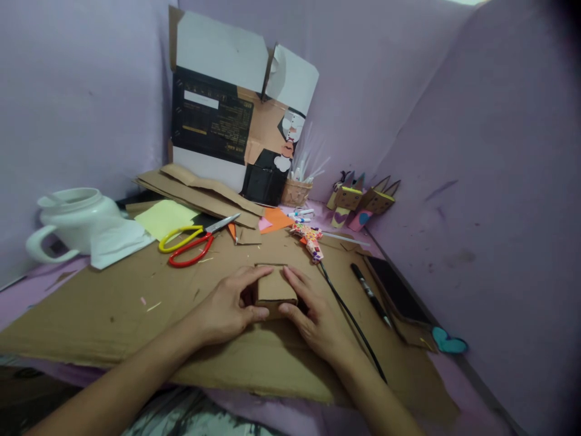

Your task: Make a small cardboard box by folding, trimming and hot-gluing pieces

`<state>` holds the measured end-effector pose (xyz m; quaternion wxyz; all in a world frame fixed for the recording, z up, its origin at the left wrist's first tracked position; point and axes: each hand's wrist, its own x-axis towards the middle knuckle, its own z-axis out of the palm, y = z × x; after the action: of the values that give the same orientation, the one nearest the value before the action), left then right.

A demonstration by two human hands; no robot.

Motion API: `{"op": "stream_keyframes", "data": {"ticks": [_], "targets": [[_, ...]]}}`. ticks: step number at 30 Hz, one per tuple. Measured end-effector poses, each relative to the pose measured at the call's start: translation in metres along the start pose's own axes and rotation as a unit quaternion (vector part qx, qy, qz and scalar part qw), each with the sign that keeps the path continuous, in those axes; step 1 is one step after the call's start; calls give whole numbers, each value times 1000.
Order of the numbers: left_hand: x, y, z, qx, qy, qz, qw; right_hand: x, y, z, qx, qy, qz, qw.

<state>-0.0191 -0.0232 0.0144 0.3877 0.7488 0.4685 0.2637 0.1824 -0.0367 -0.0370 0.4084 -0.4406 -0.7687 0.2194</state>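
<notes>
A small brown cardboard box (276, 286) rests on the large cardboard sheet (149, 339), near its front middle. My left hand (231, 306) grips the box's left side, its thumb at the front lower corner and its fingertips at the top edge. On the right side my right hand (313, 309) holds the same box, thumb in front and fingers along the top. Beyond the hands lies a colourfully wrapped glue gun (311, 241), its black cord running down past my right hand. Scissors (200, 239) with yellow and red handles lie open to the left.
A white teapot-like jug (79, 221) stands at left. Behind are cardboard strips (200, 191), an unfolded printed box (218, 115) and a cup of white sticks (297, 191). Cardboard figures (348, 200), a black marker (370, 293) and a teal heart (449, 341) are at right.
</notes>
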Motion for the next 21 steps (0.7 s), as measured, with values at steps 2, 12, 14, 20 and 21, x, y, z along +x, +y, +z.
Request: {"op": "stream_keyframes", "data": {"ticks": [2, 12, 14, 20, 21], "targets": [[0, -1, 0, -2, -5, -6, 1000, 0, 0, 0, 2, 1, 3, 1000], [4, -20, 10, -191, -17, -62, 980, 1, -1, 0, 27, 11, 28, 999], [5, -17, 10, -205, -30, -74, 975, 1, -4, -3, 41, 2, 43, 998], [4, -4, 6, -251, -47, -69, 964, 4, -10, -5, 142, 10, 105, 984], [4, -3, 6, -249, -48, -66, 965, 5, -11, -4, 171, 13, 124, 977]]}}
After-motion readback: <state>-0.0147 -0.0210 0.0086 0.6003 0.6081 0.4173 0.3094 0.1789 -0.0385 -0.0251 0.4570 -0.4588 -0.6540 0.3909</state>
